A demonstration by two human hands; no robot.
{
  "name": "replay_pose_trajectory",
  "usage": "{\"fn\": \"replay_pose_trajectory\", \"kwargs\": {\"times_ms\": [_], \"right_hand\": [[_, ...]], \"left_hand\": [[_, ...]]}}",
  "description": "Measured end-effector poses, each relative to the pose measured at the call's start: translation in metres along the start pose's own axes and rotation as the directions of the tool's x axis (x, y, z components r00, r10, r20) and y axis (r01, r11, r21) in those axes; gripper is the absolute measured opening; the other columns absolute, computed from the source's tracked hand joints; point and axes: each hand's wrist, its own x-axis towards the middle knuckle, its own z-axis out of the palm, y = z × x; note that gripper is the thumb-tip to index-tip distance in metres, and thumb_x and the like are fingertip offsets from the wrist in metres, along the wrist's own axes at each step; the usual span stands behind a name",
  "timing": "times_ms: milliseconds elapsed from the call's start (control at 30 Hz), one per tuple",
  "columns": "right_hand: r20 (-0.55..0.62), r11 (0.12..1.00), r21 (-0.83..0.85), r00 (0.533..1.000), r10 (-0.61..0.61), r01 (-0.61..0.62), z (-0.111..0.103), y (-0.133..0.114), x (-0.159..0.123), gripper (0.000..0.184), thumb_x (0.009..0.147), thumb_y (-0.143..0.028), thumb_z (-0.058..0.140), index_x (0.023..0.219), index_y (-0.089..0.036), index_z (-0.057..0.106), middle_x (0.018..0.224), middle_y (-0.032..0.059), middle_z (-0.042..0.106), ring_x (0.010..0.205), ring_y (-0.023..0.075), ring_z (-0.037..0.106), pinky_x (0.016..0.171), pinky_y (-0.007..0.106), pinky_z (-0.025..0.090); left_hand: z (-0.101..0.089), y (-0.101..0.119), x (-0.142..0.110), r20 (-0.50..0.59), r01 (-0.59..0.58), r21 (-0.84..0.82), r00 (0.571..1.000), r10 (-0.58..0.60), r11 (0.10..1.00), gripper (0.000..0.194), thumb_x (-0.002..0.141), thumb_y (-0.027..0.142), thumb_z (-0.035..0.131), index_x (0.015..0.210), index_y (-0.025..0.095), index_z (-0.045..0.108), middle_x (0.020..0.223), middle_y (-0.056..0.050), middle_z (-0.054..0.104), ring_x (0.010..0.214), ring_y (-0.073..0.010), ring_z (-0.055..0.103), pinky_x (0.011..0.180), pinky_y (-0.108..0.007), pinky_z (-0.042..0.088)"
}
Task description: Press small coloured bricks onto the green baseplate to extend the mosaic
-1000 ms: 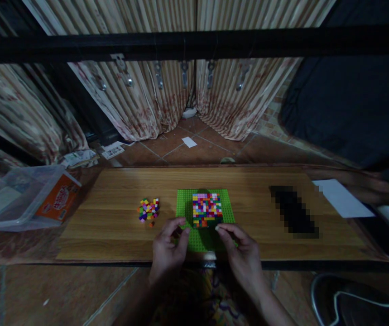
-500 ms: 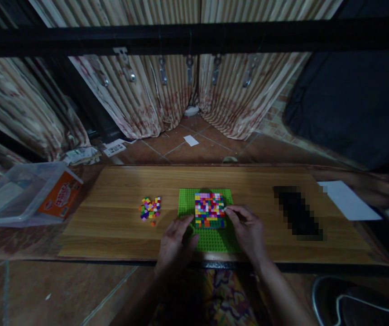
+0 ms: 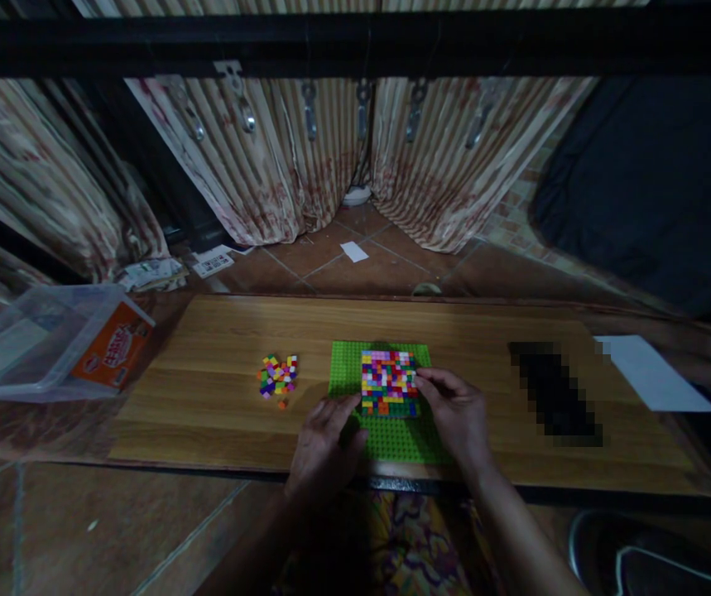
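A square of small multicoloured building bricks (image 3: 387,377) sits on a green studded baseplate (image 3: 346,364) on the wooden table. Its rows are packed tight, and dark green studs show between bricks near its front edge. My left hand (image 3: 327,439) rests over the baseplate's left front, thumb and index finger apart, with the index fingertip at the square's left edge. At the right edge, my right hand (image 3: 458,410) has thumb and index finger pinched together on a small pale brick, mostly hidden by the fingertips. A loose pile of coloured bricks (image 3: 277,377) lies left of the baseplate.
A clear plastic box (image 3: 38,364) with an orange label stands beyond the table's left end. On the right lies a pixelated dark object (image 3: 554,393), with a white sheet (image 3: 656,377) beyond it. Striped curtains (image 3: 268,174) hang behind the table, below a dark bar (image 3: 355,45).
The camera view has shifted slightly. My right fingertips have moved a little up along the square's right edge, and the pale brick shows less. My left hand stays nearly in place.
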Motion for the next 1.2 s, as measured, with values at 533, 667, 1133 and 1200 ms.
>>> {"fn": "replay_pose_trajectory", "kwargs": {"times_ms": [533,667,1133,1200], "right_hand": [[-0.033,0.978,0.153,0.988,0.149,-0.142,0.0001,-0.001,-0.0031,0.026,0.069,-0.041,0.073,0.081,-0.018,0.072,0.076,0.0034,0.072,0.071,0.0169,0.063,0.068,0.031,0.049],[-0.01,0.973,0.165,0.986,0.165,-0.161,0.0001,-0.0038,-0.003,0.025,0.07,-0.042,0.072,0.081,-0.02,0.073,0.075,0.0026,0.072,0.072,0.0171,0.062,0.068,0.03,0.048],[0.005,0.963,0.2,0.983,0.184,-0.181,0.0052,-0.0006,0.0012,0.019,0.064,-0.036,0.074,0.076,-0.021,0.072,0.07,-0.0004,0.068,0.066,0.0152,0.058,0.064,0.028,0.044],[-0.001,0.964,0.197,0.983,0.182,-0.178,0.0051,-0.001,0.0011,0.019,0.064,-0.036,0.074,0.075,-0.02,0.072,0.069,-0.0003,0.068,0.066,0.0153,0.058,0.064,0.028,0.044]], "left_hand": [[0.0006,-0.0002,0.0001,0.022,-0.003,-0.02,1.0,0.003,1.0,0.044,0.083,0.019,0.058,0.127,0.019,0.049,0.115,-0.008,0.066,0.108,-0.0225,0.059,0.093,-0.041,0.049],[0.0019,-0.0007,-0.0001,0.001,-0.011,-0.032,1.0,0.011,0.999,0.045,0.083,0.018,0.058,0.127,0.02,0.049,0.115,-0.008,0.066,0.106,-0.0224,0.059,0.092,-0.04,0.05],[0.0002,0.0013,0.0016,0.004,-0.026,-0.02,1.0,0.026,0.999,0.044,0.083,0.018,0.058,0.125,0.019,0.05,0.113,-0.008,0.066,0.105,-0.0224,0.059,0.092,-0.041,0.05],[0.0003,0.0012,0.0014,0.005,-0.03,-0.016,1.0,0.03,0.999,0.044,0.083,0.018,0.058,0.126,0.018,0.049,0.113,-0.008,0.066,0.105,-0.0224,0.059,0.092,-0.04,0.05]]}}
